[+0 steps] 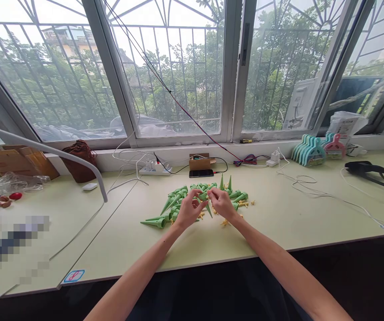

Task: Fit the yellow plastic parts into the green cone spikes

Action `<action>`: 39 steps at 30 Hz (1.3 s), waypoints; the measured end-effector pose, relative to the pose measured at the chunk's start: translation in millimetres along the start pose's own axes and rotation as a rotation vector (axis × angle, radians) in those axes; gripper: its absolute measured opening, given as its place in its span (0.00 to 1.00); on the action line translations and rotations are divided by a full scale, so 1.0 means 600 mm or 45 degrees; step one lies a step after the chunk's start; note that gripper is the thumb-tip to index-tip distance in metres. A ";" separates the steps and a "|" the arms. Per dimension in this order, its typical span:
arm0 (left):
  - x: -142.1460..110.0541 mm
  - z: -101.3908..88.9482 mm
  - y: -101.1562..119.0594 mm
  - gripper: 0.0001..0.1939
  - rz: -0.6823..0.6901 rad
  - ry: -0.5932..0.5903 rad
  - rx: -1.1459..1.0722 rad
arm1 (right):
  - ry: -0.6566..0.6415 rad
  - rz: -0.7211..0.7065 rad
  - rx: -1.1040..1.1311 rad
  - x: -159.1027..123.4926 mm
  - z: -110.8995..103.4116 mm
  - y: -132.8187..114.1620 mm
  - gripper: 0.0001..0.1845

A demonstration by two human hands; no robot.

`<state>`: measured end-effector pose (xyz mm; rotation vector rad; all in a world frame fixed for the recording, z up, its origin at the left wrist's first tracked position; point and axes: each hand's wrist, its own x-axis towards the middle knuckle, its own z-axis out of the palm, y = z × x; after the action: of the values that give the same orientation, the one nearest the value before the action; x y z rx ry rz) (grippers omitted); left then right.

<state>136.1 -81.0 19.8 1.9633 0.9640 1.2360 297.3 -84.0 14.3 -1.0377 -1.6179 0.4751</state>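
My left hand [189, 208] is closed around the wide end of a green plastic spike [209, 210], whose pointed tip slants down between my hands. Against that wide end my right hand [222, 203] is pinched shut; its fingers hide whatever is in them. Several more green spikes [175, 198] lie in a heap behind and left of my hands, with others [241, 196] to the right. Two spikes [229, 183] stand point up at the back. Small yellow plastic pieces [225, 222] are scattered under and beside my right hand.
Behind the heap are a black phone [201, 173] and an open cardboard box [199, 162]. A power strip [154, 168] and cables line the windowsill. Teal hangers [308, 150] and black glasses [375, 171] are at the right. A white curved lamp arm [91, 167] reaches in from the left.
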 end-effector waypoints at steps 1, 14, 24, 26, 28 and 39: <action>-0.001 0.001 0.001 0.17 0.001 -0.002 0.011 | 0.000 -0.001 0.002 0.000 0.000 0.000 0.21; 0.003 0.006 -0.006 0.15 -0.022 0.054 -0.095 | -0.011 0.027 0.004 0.001 0.003 -0.003 0.21; 0.003 0.006 -0.004 0.21 -0.050 0.101 -0.158 | -0.033 0.046 -0.007 0.001 0.006 0.005 0.22; 0.004 0.006 -0.004 0.22 -0.078 0.116 -0.205 | -0.007 0.043 -0.002 0.001 0.004 0.003 0.21; 0.006 0.007 -0.004 0.22 -0.111 0.114 -0.262 | 0.028 0.041 0.004 0.002 0.003 0.001 0.21; 0.009 -0.001 0.018 0.21 -0.469 -0.089 -0.633 | -0.048 -0.008 0.091 -0.002 0.000 0.000 0.20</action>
<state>139.8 -82.4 31.1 1.3634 0.8365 1.0613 296.9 -85.2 13.7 -0.9749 -1.6253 0.5476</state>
